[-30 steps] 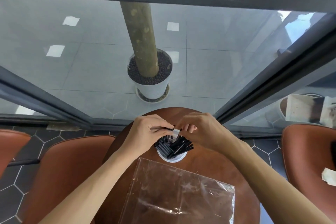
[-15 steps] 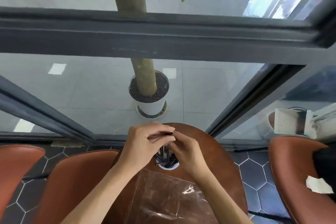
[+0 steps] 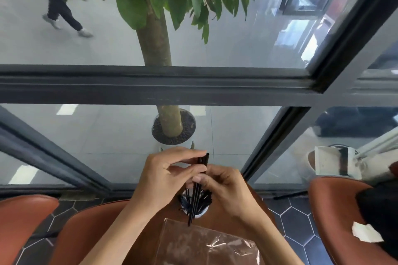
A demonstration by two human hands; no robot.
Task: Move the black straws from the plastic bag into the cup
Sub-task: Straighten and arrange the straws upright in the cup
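Note:
A white cup (image 3: 202, 213) stands on the round brown table (image 3: 150, 232), partly hidden by my hands, with several black straws fanning out of it. A few black straws (image 3: 197, 191) stick up steeply above the cup. My left hand (image 3: 165, 176) pinches their upper end between thumb and fingers. My right hand (image 3: 224, 187) pinches them lower down, just above the cup. A clear plastic bag (image 3: 206, 245) lies flat on the table in front of the cup, nearest me.
Brown leather chairs stand at left (image 3: 23, 221), front left (image 3: 86, 234) and right (image 3: 344, 217). A white paper scrap (image 3: 366, 233) lies on the right chair. Past the glass wall (image 3: 107, 135) stands a potted tree (image 3: 170, 129), and a person (image 3: 58, 6) walks far left.
My view has tilted upward. Both hands have lifted a few straws so that they stand steeply above the cup, the left hand at their top, the right hand lower.

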